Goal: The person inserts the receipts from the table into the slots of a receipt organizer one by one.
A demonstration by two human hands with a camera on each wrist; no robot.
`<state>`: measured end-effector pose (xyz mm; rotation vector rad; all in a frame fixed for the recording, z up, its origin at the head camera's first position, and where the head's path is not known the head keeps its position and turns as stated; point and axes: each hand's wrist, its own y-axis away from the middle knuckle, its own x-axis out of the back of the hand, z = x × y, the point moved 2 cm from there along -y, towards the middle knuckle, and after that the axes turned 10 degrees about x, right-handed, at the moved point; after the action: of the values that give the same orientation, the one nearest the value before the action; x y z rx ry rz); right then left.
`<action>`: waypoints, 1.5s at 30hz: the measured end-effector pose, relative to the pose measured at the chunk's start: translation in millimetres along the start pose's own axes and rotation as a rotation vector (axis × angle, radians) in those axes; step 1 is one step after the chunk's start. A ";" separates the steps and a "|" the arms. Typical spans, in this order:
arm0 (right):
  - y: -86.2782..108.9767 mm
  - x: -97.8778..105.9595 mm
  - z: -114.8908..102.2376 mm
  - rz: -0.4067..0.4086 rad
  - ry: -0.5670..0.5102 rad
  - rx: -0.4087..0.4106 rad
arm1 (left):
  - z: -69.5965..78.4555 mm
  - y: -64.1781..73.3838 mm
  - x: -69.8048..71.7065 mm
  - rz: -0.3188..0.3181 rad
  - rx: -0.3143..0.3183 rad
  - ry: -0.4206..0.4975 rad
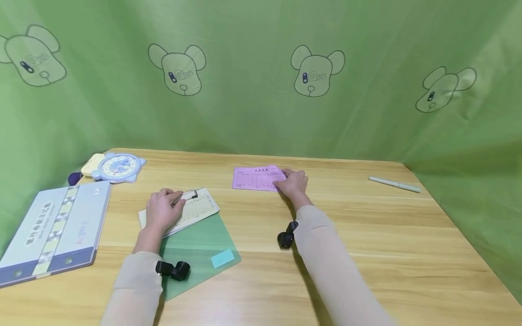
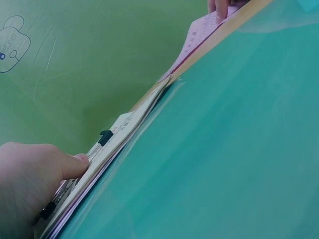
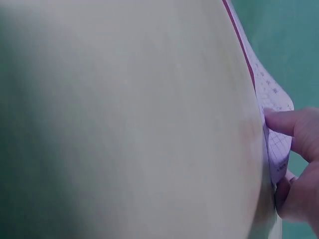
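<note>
A stack of cream printed forms (image 1: 200, 209) lies over the top of a green translucent folder (image 1: 195, 253) with a blue label. My left hand (image 1: 162, 209) rests on the stack, thumb and fingers pinching a thin metal clip with black ends (image 2: 105, 137). What the other fingers do is hidden. Farther back lies a pink form pad (image 1: 254, 178), apart from the stack. My right hand (image 1: 294, 183) pinches its right edge. The thumb lies on top, and the sheet's edge bends up there in the right wrist view (image 3: 279, 144).
A blue-and-white binder (image 1: 57, 226) lies at the left, with a blue toy clock (image 1: 119, 167) and a cream object (image 1: 93, 164) behind it. A pale pen (image 1: 393, 184) lies at the far right. Green curtain (image 1: 253, 122) closes the back and sides.
</note>
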<state>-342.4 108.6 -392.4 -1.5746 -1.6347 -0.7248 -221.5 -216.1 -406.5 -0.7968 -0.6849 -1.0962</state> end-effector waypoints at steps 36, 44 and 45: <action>45.7 15.9 -19.3 -0.114 -0.932 0.058 | 1.6 1.1 2.0 -0.025 0.015 0.011; 55.9 4.1 -37.0 -0.234 -0.860 0.076 | 2.4 0.1 3.9 -0.049 0.026 0.023; 56.8 1.8 -38.7 -0.246 -0.843 0.082 | 2.4 -0.1 4.2 -0.051 0.027 0.023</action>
<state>-281.2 83.0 -374.4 -1.7490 -2.4490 -0.0728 -220.4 -216.2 -401.7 -0.7460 -0.7032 -1.1385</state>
